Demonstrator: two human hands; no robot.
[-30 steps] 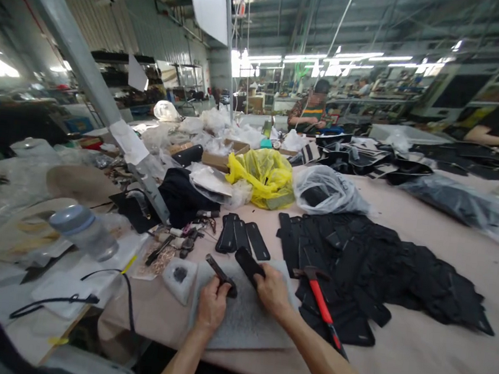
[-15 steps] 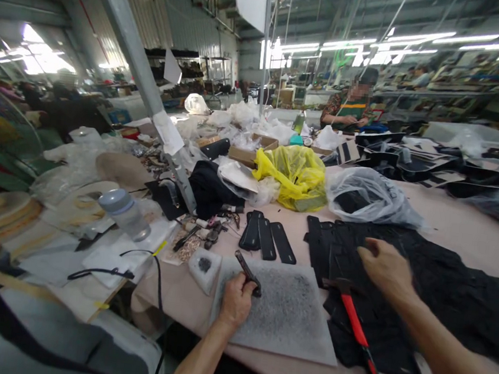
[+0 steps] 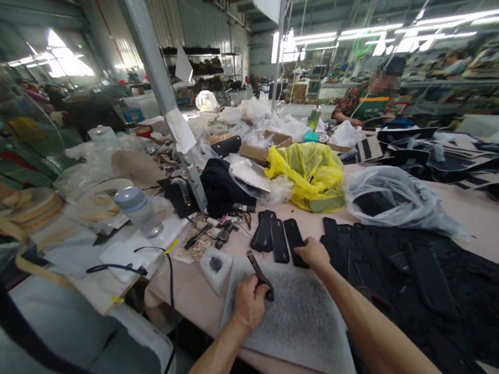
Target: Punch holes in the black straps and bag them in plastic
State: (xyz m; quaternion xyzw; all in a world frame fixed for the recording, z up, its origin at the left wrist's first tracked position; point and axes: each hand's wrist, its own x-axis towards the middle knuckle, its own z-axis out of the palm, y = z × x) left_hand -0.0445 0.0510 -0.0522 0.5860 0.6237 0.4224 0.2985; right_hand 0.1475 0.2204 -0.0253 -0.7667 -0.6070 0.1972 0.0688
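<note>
So the end strip [image 3: 292,239] lies at 10 or 11 o'clock from the right hand's [image 3: 315,254] fingertips, long axis about 11 to 5. Right hand's way nearer, fingers at its lower edge; can't tell if they're pinching or just touching. The left hand [image 3: 248,306], at the strip's 7 o'clock, has thumb and fingers closed around a punch [image 3: 255,265] over the board [image 3: 306,330].

Count: three strips that I can make out, though the leftmost [image 3: 263,231] might be doubled up. One punch, one board, one block [image 3: 216,270] at the board's 10. The pile [image 3: 426,283] at 2? Too jumbled to count lol.
</note>
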